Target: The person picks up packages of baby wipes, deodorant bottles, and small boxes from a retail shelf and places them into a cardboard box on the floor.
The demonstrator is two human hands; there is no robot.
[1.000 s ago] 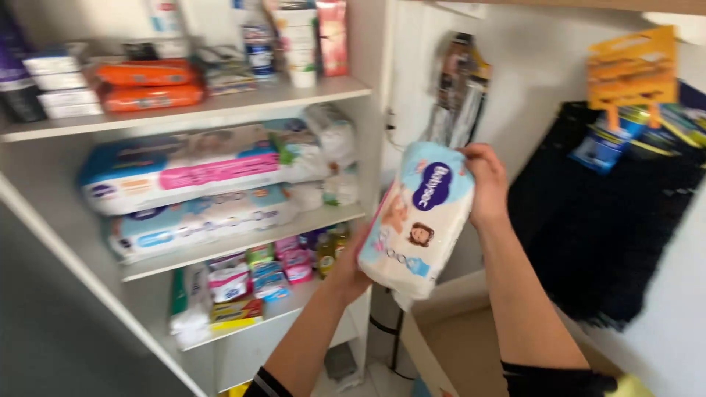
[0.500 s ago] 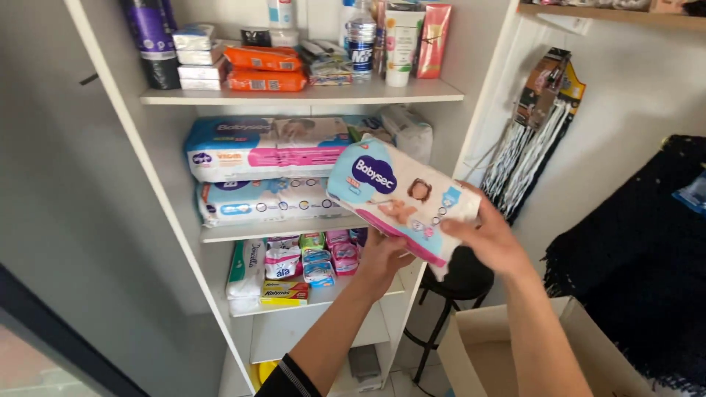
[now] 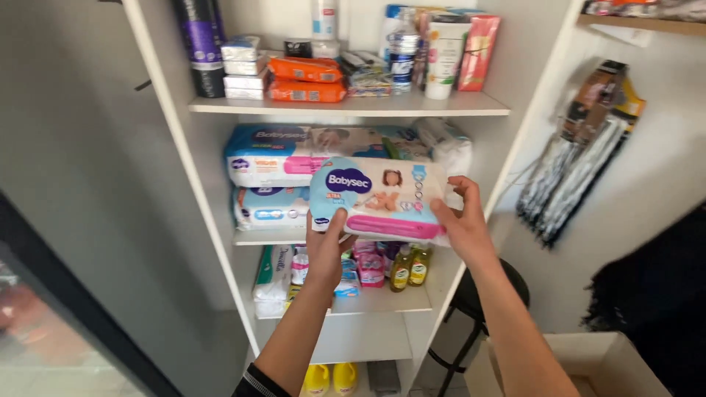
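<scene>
Head view: left hand (image 3: 326, 254) and right hand (image 3: 465, 224) both clamp a pale diaper pack (image 3: 379, 198) level before the middle shelf (image 3: 254, 237), stacked packs (image 3: 279, 176) behind.

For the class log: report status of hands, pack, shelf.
Both hands, left hand and right hand, grip diaper pack. Pack level, before middle shelf. Two stacked packs occupy it.

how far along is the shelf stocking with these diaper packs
Done: two diaper packs already lie stacked on the middle shelf. In hand: a third pack is held level in front of that shelf, left hand under its lower left corner, right hand at its right end. Left: this pack is not yet on the shelf.
</scene>
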